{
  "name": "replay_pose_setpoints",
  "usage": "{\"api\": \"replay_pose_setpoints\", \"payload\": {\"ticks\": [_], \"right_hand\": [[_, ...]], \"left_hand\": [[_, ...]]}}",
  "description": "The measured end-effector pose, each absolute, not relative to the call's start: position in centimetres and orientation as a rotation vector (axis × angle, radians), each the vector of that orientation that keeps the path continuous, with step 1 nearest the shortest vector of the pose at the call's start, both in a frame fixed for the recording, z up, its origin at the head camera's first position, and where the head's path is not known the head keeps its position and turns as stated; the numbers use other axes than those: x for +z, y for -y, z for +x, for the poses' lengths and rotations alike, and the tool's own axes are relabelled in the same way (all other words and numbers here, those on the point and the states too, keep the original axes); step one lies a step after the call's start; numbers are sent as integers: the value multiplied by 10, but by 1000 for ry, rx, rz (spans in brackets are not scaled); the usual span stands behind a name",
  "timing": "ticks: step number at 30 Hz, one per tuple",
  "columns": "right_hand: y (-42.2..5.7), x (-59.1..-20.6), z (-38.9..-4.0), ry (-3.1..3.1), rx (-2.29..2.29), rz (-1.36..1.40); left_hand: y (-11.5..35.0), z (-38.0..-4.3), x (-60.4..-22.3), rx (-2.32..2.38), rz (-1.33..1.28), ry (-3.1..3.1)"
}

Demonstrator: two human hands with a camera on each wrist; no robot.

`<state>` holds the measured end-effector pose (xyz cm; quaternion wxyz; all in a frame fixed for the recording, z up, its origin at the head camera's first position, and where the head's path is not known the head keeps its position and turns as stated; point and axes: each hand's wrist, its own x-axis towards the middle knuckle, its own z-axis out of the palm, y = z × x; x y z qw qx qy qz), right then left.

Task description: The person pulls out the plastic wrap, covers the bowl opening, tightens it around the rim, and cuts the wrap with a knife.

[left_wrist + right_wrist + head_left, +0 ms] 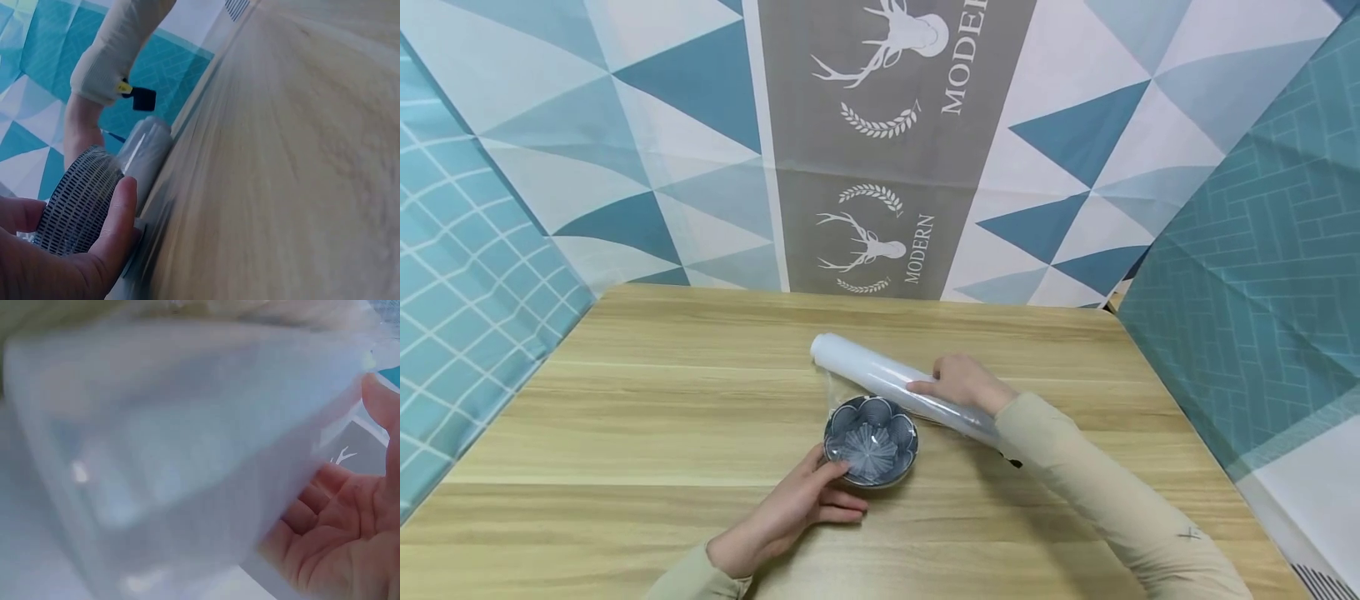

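Note:
My left hand (797, 504) grips a dark blue patterned bowl (871, 442) at its near left side, thumb at the rim and fingers lower down. In the left wrist view, the bowl's dashed outer wall (80, 203) stands tilted between thumb and fingers. Clear film stretches over the bowl from a roll of plastic wrap (880, 375) just behind it. My right hand (966, 383) holds that roll near its middle, thumb on the near side. The right wrist view has the roll (187, 444) large and blurred, with the right hand's fingers (306, 512) partly hidden behind it.
Both hands work over a wooden table (625, 417). A patterned cloth backdrop (865, 150) hangs behind it, with teal tile-print sheets (467, 250) at the sides. The roll's right end lies under the right sleeve (1075, 467).

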<state>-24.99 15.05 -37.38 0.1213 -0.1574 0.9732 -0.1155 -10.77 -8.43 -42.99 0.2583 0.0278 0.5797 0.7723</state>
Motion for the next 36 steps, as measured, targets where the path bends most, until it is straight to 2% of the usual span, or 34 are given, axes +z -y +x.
{"api": "replay_pose_setpoints", "payload": {"ticks": [36], "right_hand": [[-160,-364,-234,-2698,-187,-489]], "left_hand": [[104,-119,-423,1992,94,-1727]]}}
